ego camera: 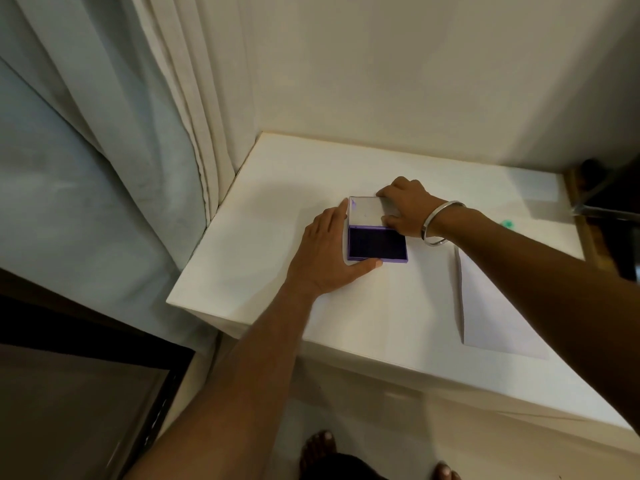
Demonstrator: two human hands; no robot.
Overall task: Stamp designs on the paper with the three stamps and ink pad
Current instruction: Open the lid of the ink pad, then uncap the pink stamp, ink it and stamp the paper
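Note:
A purple ink pad lies flat on the white table, its case open, with the clear lid folded back on the far side. My left hand clasps the pad's left edge, thumb at its near side. My right hand, with a metal bangle on the wrist, grips the lid's right edge. A white sheet of paper lies to the right, partly under my right forearm. No stamps can be made out.
A small green object sits at the table's right, behind my right forearm. A curtain hangs at the left and a wall stands behind. A dark metal frame is at the far right. My feet are below the table's front edge.

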